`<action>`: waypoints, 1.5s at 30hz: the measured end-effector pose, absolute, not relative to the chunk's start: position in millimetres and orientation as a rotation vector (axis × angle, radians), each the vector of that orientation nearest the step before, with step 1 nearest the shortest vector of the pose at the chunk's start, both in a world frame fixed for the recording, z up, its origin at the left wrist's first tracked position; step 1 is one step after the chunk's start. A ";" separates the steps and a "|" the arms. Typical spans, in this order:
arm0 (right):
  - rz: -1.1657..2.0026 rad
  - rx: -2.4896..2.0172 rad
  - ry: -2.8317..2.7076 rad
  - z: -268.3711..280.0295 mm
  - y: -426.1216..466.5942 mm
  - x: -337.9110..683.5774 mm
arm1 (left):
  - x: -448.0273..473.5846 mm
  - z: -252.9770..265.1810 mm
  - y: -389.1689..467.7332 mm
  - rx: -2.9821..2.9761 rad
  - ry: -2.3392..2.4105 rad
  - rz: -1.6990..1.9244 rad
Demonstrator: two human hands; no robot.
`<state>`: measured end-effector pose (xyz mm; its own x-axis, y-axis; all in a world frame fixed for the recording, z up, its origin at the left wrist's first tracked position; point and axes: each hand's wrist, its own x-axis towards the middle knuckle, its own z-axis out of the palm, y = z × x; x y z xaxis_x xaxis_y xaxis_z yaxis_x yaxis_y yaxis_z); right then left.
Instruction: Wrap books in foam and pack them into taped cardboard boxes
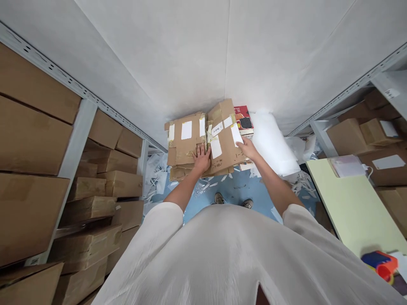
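Note:
Two flattened cardboard boxes lie side by side on a stack against the wall. The left flattened box [179, 146] bears white labels and tape. My left hand [202, 161] rests on its right part, palm down with fingers spread. On the right, another flattened cardboard box [224, 148] is tilted, with white labels, handwriting and yellowish tape. My right hand [248, 149] grips that box's right edge, thumb on top; the fingers underneath are hidden. Behind it, a red printed box [243, 116] shows partly.
A roll of white foam wrap [270, 142] lies right of the stack. Paper scraps litter the blue floor [232, 190]. Shelves of cardboard boxes [92, 207] line the left, more boxes [352, 137] the right. A pale table [356, 203] at right holds a tape dispenser [381, 264].

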<state>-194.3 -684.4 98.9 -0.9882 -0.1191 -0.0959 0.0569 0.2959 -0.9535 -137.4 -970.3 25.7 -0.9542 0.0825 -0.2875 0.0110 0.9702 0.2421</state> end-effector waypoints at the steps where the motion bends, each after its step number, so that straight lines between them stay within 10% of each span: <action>1: -1.789 -0.082 2.373 105.2 -672.8 -195.8 | -137.9 24.7 -968.9 0.060 2.817 0.353; 20: -1.721 -0.429 2.215 157.1 -699.9 -157.6 | -149.8 21.8 -969.3 0.019 2.840 0.336; 45: -1.626 -0.253 2.611 180.5 -510.2 -187.9 | -163.1 14.8 -951.2 0.027 2.842 0.368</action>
<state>-187.9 -510.2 180.5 -0.9851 -0.1675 0.0395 -0.1093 0.4317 -0.8954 -163.1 -951.2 14.8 -0.9622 0.0532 -0.2671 -0.0167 0.9674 0.2527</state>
